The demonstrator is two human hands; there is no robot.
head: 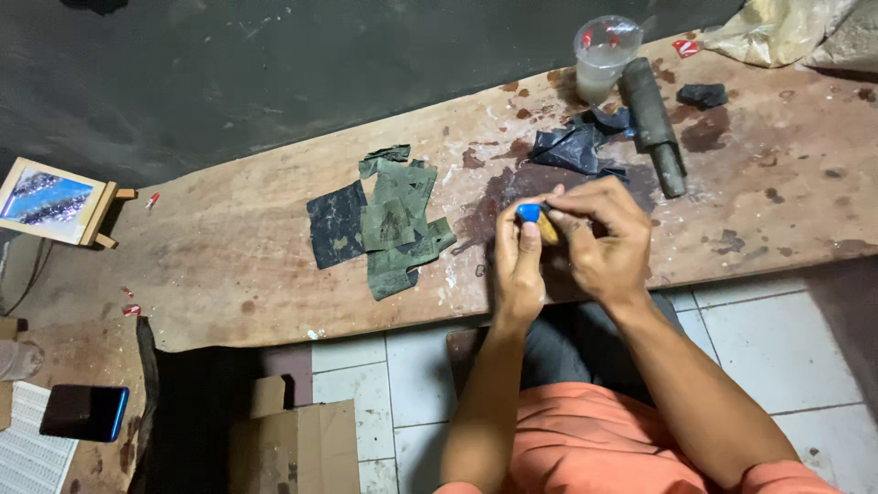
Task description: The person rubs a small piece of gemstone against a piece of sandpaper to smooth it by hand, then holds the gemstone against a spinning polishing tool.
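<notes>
Above the stained wooden board [229,265], both hands meet over a dark patch. Left hand [518,265] and right hand [599,240] together pinch a small blue-capped object [529,212] with a tan body, fingers closed on it. Green and dark sheet scraps [389,224] lie just left of the hands; a dark cylindrical roller [654,123] and a clear plastic cup [604,55] stand beyond, near crumpled dark sheet pieces [572,146]
</notes>
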